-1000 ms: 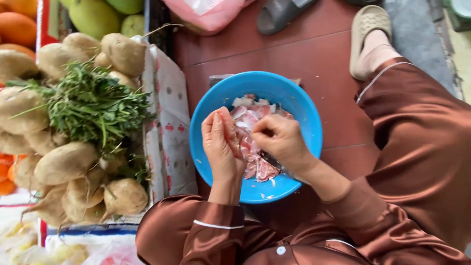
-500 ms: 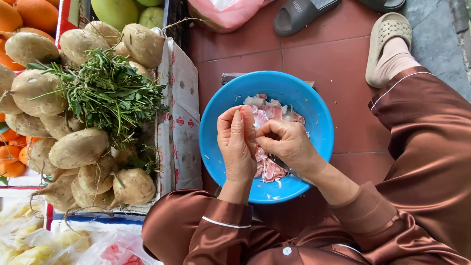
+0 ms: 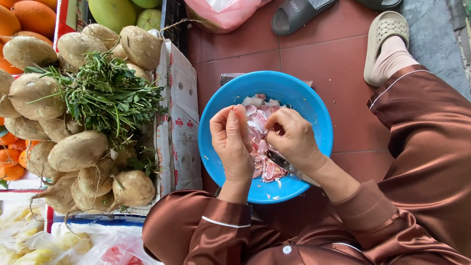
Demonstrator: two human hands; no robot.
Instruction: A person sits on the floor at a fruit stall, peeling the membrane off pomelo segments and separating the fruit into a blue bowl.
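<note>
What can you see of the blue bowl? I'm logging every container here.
The blue bowl is round, smooth and looks like plastic. It sits upright on the red tile floor, beside a cardboard box. It holds pale pink meat scraps, with small bits stuck to its wet inner wall. Both hands, left and right, work over it.

Pale root tubers (image 3: 78, 149) under green herbs (image 3: 105, 95) (boxed), oranges (image 3: 22, 19), a grey sandal (image 3: 299, 14).

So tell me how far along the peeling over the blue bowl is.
Done: a pile of pink and white peelings lies in the blue bowl. In hand: the left hand pinches a small piece, the right hand works it with a knife. What is left cannot be seen.
</note>
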